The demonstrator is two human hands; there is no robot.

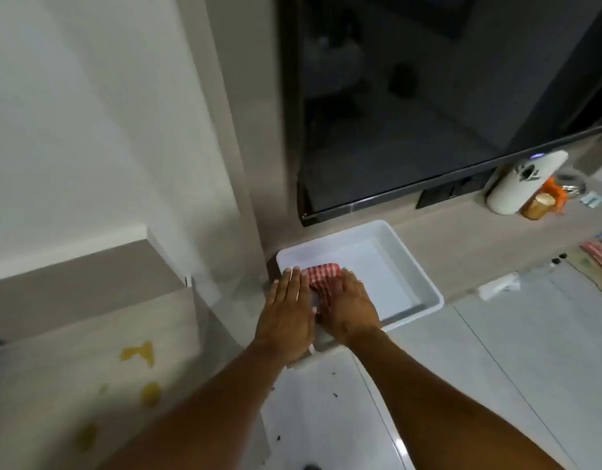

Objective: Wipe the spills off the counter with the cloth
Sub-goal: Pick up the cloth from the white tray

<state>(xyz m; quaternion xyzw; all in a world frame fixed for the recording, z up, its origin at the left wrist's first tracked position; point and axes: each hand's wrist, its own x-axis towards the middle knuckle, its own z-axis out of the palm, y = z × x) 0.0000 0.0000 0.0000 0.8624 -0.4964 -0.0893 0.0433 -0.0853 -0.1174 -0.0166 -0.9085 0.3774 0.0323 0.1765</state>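
Observation:
A red-and-white checked cloth (323, 274) lies bunched in the near left corner of a white plastic tub (408, 262) that holds shallow water. My right hand (348, 305) presses flat on top of the cloth, fingers together. My left hand (289, 310) lies flat beside it over the tub's left rim, its fingertips touching the cloth's edge. Several yellow spills (138, 354) mark the pale counter (55, 385) at the lower left, well apart from both hands.
A large dark screen (411, 96) stands behind the tub. To the right are a white dispenser (520, 184), a small jar (538, 206) and a red patterned item (601, 252). Pale floor tiles (530, 351) lie at the lower right.

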